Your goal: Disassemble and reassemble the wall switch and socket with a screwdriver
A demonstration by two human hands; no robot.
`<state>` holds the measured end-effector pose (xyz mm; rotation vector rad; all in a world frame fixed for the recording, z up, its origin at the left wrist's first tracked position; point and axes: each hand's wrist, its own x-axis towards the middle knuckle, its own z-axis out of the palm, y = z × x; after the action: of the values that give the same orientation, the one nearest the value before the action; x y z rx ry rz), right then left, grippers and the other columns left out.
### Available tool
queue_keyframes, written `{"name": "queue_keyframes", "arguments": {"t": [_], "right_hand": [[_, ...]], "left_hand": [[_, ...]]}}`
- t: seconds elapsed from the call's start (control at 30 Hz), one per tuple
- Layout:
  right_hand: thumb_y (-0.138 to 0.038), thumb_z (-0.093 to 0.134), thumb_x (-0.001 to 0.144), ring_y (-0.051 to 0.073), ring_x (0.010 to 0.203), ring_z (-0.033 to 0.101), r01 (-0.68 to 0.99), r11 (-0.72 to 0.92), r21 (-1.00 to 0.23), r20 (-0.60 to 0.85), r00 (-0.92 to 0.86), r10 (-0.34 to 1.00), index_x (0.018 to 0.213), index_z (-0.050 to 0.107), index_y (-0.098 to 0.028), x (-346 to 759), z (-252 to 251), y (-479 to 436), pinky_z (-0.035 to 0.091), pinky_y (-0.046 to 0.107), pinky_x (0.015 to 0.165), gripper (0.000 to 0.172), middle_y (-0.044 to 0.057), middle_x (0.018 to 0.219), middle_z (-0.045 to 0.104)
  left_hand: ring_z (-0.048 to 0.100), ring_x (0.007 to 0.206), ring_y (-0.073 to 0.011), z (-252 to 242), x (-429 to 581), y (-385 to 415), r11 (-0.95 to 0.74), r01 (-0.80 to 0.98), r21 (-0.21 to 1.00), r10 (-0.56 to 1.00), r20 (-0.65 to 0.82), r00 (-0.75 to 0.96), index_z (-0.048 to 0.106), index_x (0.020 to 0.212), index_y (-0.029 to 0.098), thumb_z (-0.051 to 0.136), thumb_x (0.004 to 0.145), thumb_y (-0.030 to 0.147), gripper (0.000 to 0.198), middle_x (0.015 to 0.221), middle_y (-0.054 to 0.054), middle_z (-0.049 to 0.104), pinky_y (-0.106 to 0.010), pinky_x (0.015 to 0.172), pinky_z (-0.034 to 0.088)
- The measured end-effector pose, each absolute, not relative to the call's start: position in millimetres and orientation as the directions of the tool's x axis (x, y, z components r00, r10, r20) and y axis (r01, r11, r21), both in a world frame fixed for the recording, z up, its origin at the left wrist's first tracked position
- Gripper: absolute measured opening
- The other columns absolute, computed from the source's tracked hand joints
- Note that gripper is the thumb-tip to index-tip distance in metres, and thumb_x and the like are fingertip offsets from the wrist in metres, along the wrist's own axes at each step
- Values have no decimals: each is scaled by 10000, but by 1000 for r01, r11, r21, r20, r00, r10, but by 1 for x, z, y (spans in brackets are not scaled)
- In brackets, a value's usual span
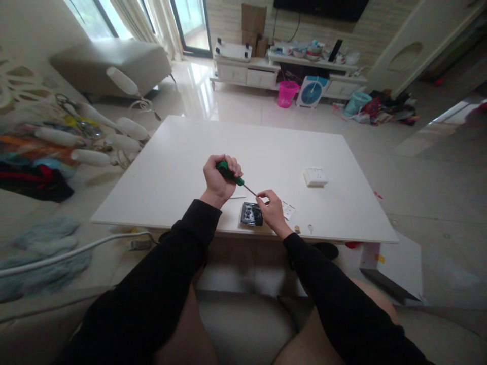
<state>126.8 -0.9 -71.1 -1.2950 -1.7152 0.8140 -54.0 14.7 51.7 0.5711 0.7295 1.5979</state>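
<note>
My left hand [220, 177] is wrapped around the green handle of a screwdriver [249, 189], its metal shaft slanting down to the right. At the shaft's tip, the thumb and fingers of my right hand [271, 210] are pinched together; whatever they hold is too small to make out. Below the shaft, near the table's front edge, lies the black inner part of a wall socket [251, 214]. A white frame plate [288, 210] sits partly hidden behind my right hand. Further right stands a white wall socket [315, 176].
Two small pieces lie by the front edge of the white table [198, 147], one of them a yellowish bit [297, 229]. A thin white strip [238, 196] rests behind the black part. A lamp with white shades [131, 128] stands at the table's left side.
</note>
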Motion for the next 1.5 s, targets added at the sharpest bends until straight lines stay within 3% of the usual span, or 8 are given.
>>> {"name": "queue_keyframes", "arguments": {"t": [0.2,0.67,0.87,0.97,1.2,1.3,1.43,1.5], "right_hand": [[-358,606,894,219,898,681,420,246,-874,199,-153,968,885,679,-212,125,-73,-3,542,327,722,163,59,932,729],[-406,639,867,210,854,692,403,188,-896,121,-187,975,881,681,-219,122,-76,-5,563,344,759,193,43,885,742],[-405,672,833,231,909,696,404,185,-896,111,-198,974,901,679,-219,122,-77,-5,565,363,778,198,50,929,745],[-307,665,799,242,981,700,445,202,-873,121,-204,972,954,678,-222,123,-79,-4,567,390,851,178,53,997,754],[-131,605,739,276,1155,655,620,262,-740,118,-264,957,1078,665,-211,129,-80,0,509,467,1067,354,94,1176,723],[-233,741,751,314,1205,621,717,322,-619,33,-385,922,1230,638,-181,130,-73,-3,498,490,1084,492,137,1265,680],[-438,923,677,363,1306,556,773,419,-475,-79,-512,855,1384,552,-161,131,-69,-11,490,509,1090,845,182,1383,614],[-434,942,674,358,1281,565,783,445,-435,-109,-536,837,1385,543,-163,133,-70,-14,498,496,1067,859,178,1367,614]], "left_hand": [[410,411,-93,61,-52,9,-10,-735,678,990,-96,-103,379,470,202,495,941,394,522,480,14,377,-259,454,327],[389,400,-86,63,-53,8,50,-708,705,998,-66,5,392,465,197,464,957,363,524,481,8,396,-254,438,302],[391,397,-82,64,-51,5,57,-675,735,998,-25,58,399,460,193,447,973,355,540,478,5,403,-251,440,307],[389,395,-80,65,-51,4,64,-652,756,997,-17,79,401,457,192,448,976,354,545,472,7,399,-244,436,304],[363,373,-79,64,-51,4,88,-635,768,992,-8,128,391,440,195,468,955,333,539,444,11,371,-240,405,266],[358,368,-78,63,-52,4,109,-619,778,988,-13,157,389,435,195,484,937,330,529,437,11,364,-238,397,254],[348,366,-76,60,-54,5,112,-587,802,977,18,211,414,426,190,512,896,342,504,436,10,365,-238,388,225],[349,368,-78,57,-56,6,106,-571,814,966,53,254,438,422,187,528,865,347,480,438,5,377,-241,385,212]]}}
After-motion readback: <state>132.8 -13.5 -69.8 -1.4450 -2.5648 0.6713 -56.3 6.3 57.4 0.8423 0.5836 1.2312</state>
